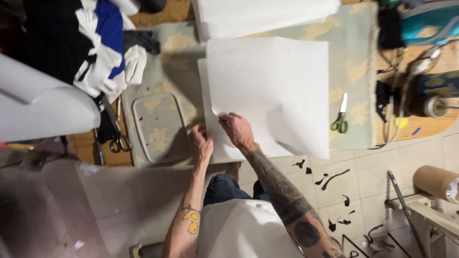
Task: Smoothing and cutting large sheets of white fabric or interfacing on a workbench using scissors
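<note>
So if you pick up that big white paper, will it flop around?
Probably yes. The white sheet is thin and wide, and its lower part already curves up off the padded table, so it would likely droop. It looks light: the right hand lifts its corner with only the fingertips. It may crease easily, so the left hand resting at the edge probably helps.

Two hands show, the left hand (202, 142) and the right hand (236, 130), both at the near edge of the paper. Two white paper sheets (272, 91) lie stacked at the middle of the tabletop (356, 71), with one more white stack (263, 16) at the far edge. There are two pairs of scissors: one green-handled pair (340, 119) to the right, one metal pair (117, 136) to the left. One brown roll (436, 182) sits near right. About ten black scraps (330, 179) lie scattered on the floor.
</note>
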